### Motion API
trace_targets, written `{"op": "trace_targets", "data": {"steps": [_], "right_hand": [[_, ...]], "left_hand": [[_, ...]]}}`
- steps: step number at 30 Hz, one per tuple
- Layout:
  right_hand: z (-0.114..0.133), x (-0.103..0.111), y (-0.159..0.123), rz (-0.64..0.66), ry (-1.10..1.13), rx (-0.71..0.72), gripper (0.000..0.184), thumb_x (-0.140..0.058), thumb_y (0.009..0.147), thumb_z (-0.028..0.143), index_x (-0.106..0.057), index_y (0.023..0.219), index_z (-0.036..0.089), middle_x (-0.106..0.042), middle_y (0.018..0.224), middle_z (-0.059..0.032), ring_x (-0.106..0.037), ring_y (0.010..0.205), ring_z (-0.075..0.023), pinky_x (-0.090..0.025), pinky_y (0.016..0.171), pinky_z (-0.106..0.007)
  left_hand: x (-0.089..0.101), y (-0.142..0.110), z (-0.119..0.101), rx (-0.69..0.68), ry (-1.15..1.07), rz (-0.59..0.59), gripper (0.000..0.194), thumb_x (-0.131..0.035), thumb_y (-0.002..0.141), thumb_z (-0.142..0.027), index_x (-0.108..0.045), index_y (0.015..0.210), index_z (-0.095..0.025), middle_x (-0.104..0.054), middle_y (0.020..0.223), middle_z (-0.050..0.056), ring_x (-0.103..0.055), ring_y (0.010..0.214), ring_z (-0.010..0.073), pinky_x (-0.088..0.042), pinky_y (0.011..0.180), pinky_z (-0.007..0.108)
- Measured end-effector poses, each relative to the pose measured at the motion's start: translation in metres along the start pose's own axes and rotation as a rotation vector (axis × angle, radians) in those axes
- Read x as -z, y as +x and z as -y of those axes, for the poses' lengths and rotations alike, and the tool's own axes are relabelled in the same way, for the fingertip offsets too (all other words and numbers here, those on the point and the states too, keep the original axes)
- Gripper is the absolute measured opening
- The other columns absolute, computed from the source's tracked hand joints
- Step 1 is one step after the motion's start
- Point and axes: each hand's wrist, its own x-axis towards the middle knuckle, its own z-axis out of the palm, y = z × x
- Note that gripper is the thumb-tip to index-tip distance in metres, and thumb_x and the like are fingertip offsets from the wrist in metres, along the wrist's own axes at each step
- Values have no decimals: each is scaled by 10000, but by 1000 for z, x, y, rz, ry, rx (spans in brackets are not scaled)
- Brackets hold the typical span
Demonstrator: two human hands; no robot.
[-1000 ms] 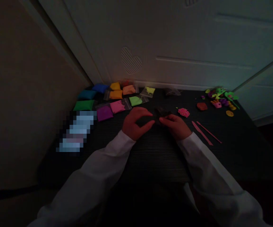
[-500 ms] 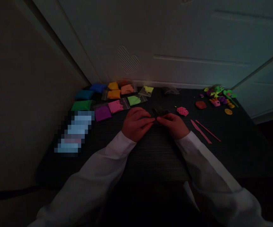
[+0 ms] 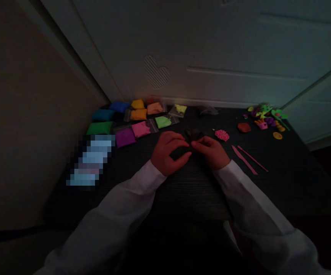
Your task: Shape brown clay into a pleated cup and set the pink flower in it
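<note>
In the head view, a small dark piece (image 3: pixel 194 133), perhaps clay or a crumpled bag, shows just beyond my fingertips; the dim light hides its exact kind. My right hand (image 3: pixel 213 152) pinches its near edge between thumb and forefinger. Close by on the left is my left hand (image 3: pixel 169 152), its thumb spread away from the curled fingers, which reach toward the dark piece. Whether those fingertips touch it I cannot tell. Right of the piece lies a pink textured clay lump (image 3: pixel 222 135), with a red clay piece (image 3: pixel 244 127) farther right.
Bags of coloured clay, such as a purple bag (image 3: pixel 125 137) and a green bag (image 3: pixel 99 128), line the back left. A blurred-out phone-like screen (image 3: pixel 92 160) lies left. A pink knife (image 3: pixel 244 159) and thin pink stick (image 3: pixel 253 158) lie right, near clay flowers (image 3: pixel 278 114).
My left thumb has moved away from its fingers, opening a gap where they were pinched together. My right hand stays pinched in nearly the same spot.
</note>
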Motion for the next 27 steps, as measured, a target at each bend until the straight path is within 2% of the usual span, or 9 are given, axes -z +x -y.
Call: {"op": "trace_targets", "data": {"steps": [2,5,9,12,15,17,21,25,27], "right_hand": [[3,-1,-2,6,-33,30,261,-739,599,414,-601,664,203,-608,655,50,-537,613,-95,-418,653,-269],[6,-3,-5,17,-102,84,244,-718,622,415,-604,685,208,-616,674,40,-548,633,-111,-429,654,-277],[8,-4,-8,25,-231,189,163,-671,693,374,-636,738,221,-635,763,9,-574,741,-152,-442,724,-312],[9,-4,-11,25,-341,279,127,-640,735,313,-665,835,239,-639,896,-13,-568,869,-178,-431,805,-331],[9,-5,-14,-4,-425,355,112,-632,747,289,-664,839,235,-632,874,-19,-571,848,-178,-439,796,-332],[12,-4,-15,-75,-451,412,109,-607,772,294,-648,844,224,-633,877,-31,-580,846,-181,-451,783,-337],[45,-9,-12,-231,-443,547,112,-557,820,287,-624,805,198,-625,804,-36,-594,785,-174,-465,737,-338],[113,-23,-27,-284,-407,723,80,-573,818,273,-637,823,225,-645,807,-13,-615,775,-151,-481,710,-294],[143,-32,-39,-339,-346,806,48,-602,792,234,-646,804,247,-646,766,9,-619,720,-135,-495,680,-269]], "left_hand": [[-2,1,-2,195,-164,6,166,-709,655,-270,-678,797,-188,-643,914,44,-546,925,199,-393,911,389],[-6,3,1,346,-294,63,241,-654,716,-343,-672,875,-162,-668,881,53,-591,863,199,-442,837,383],[-12,5,9,512,-520,118,350,-713,657,-358,-697,948,-163,-711,959,64,-620,950,233,-420,917,400],[-13,4,13,601,-663,62,352,-769,587,-300,-715,911,-171,-723,952,57,-623,967,241,-388,962,414],[-11,5,12,652,-771,-43,339,-799,529,-221,-723,852,-153,-729,889,51,-633,922,220,-387,958,388],[-8,12,6,661,-836,-130,299,-787,540,-175,-717,826,-129,-725,837,52,-643,843,187,-421,905,352],[4,45,-31,599,-994,-268,152,-734,614,-170,-688,755,-139,-695,734,23,-640,713,135,-489,711,275],[17,75,-95,439,-1149,-283,79,-686,678,-204,-674,753,-180,-668,716,-9,-635,698,115,-513,689,258],[23,80,-120,442,-1310,-346,114,-709,636,-134,-679,742,-163,-682,739,13,-639,706,136,-529,695,275]]}}
